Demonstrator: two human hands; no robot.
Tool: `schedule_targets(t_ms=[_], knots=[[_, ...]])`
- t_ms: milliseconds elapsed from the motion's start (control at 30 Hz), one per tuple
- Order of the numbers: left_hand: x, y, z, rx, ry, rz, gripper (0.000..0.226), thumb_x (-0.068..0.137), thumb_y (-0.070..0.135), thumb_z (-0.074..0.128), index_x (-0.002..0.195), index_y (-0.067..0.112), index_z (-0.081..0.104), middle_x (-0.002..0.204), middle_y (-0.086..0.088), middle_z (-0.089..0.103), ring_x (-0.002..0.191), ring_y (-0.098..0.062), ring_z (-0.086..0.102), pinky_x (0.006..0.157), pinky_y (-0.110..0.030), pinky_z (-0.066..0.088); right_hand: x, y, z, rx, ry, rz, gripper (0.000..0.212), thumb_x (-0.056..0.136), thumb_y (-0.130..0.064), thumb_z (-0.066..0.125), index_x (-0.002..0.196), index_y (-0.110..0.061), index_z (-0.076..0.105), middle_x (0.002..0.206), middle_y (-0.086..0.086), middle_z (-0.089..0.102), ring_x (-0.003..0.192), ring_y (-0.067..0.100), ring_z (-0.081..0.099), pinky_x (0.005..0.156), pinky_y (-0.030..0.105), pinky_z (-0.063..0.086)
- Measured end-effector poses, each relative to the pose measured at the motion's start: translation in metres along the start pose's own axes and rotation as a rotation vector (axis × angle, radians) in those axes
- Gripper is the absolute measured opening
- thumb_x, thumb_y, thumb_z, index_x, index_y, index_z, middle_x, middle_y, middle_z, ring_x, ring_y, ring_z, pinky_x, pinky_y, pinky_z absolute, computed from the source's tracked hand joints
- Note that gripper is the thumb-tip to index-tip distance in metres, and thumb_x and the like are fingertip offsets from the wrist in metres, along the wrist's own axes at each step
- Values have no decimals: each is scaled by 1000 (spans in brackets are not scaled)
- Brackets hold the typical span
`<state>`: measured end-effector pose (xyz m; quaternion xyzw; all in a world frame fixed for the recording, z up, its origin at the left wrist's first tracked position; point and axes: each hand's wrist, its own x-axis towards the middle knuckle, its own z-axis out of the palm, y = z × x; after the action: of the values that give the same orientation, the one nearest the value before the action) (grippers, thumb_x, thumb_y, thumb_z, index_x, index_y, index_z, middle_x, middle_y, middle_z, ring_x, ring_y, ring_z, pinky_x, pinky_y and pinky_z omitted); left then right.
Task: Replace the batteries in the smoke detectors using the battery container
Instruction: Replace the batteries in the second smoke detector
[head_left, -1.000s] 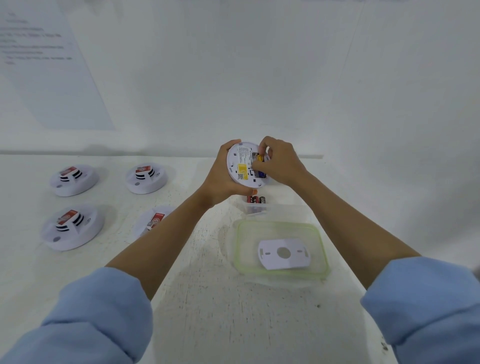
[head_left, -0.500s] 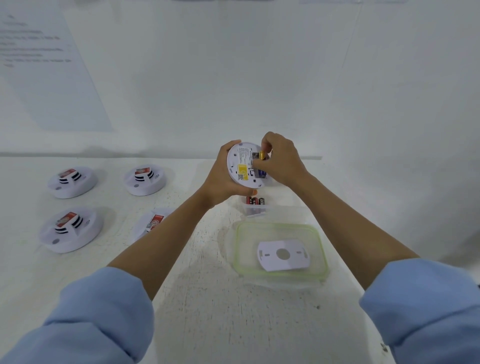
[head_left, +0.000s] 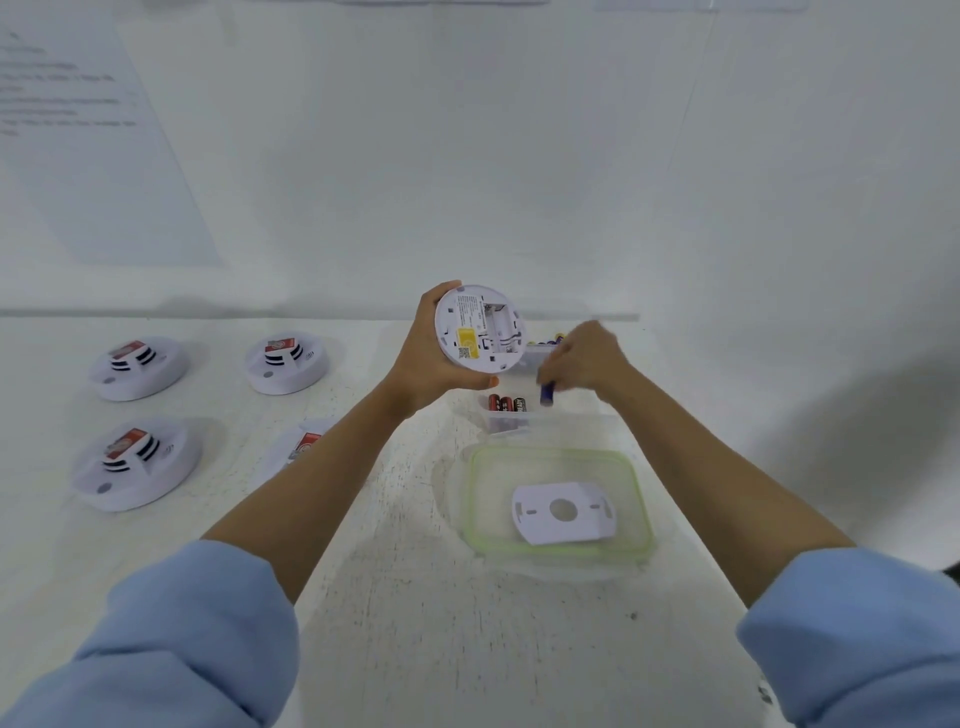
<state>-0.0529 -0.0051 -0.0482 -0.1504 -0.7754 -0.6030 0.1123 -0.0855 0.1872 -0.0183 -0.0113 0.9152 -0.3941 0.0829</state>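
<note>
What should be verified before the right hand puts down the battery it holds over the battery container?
1. Left hand grips the detector, back side up: ok.
2. The detector's battery bay looks empty: ok.
3. Right hand pinches the battery: ok.
4. Battery is at the battery container: ok; which compartment, cannot tell.
5. Mounting plate lies in the lid, apart from the hands: ok.
</note>
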Motion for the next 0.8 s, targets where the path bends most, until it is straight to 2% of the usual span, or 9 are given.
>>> schedule_targets(t_ms=[67,133,200,300,400,533,633,700,800], knots=[[1,1,0,-4,8,1,104,47,1,81,135,8,26,124,4,41,110,6,47,82,-11,47,1,7,13,-124,-119,28,29,70,-3,72,95,9,66,66,9,70,73,22,61,70,30,53],[1,3,0,-3,13,6,105,47,2,81,136,8,25,126,2,39,112,3,46,82,-10,47,4,11,24,-256,-122,-9,35,71,-7,72,102,9,65,98,19,69,86,23,63,79,31,52],[2,3,-1,-10,18,9,105,47,1,81,136,8,25,127,1,39,112,3,46,83,-10,47,4,9,27,-325,-129,-19,37,74,-13,73,105,6,65,110,19,66,98,27,63,89,34,51],[2,1,-4,-15,31,4,105,47,2,81,136,8,25,127,0,39,112,2,46,84,-11,47,2,3,21,-372,-237,-36,36,81,-13,65,112,5,63,111,22,65,96,29,61,91,34,47],[2,-2,-7,-9,41,-7,105,46,4,82,135,10,26,126,4,40,110,9,46,87,-13,48,3,0,12,-310,-333,-41,43,82,0,61,124,5,53,97,17,65,86,23,59,90,30,50],[6,-5,-9,-32,51,-22,103,46,1,81,134,11,26,124,6,41,106,15,48,82,-13,49,10,-7,-5,-193,-382,-15,37,80,9,59,117,3,57,93,19,65,66,19,64,60,19,55],[12,-8,-12,-45,66,-30,101,47,2,80,132,14,27,124,7,42,109,11,48,83,-15,49,22,-19,-18,-130,-252,-116,23,79,2,64,103,1,63,72,10,63,46,11,58,44,16,48],[16,-10,-14,-49,77,-32,101,47,2,81,132,14,28,126,4,42,110,8,48,84,-16,50,36,-24,-21,-151,-111,-203,23,78,-5,68,100,-1,66,69,2,59,51,15,53,44,16,41],[25,-14,-16,-41,79,-32,102,47,1,80,133,11,27,124,7,42,107,12,48,82,-14,49,62,-25,-11,-237,-78,-262,32,76,-14,73,106,-7,66,102,5,61,73,21,58,61,22,42]])
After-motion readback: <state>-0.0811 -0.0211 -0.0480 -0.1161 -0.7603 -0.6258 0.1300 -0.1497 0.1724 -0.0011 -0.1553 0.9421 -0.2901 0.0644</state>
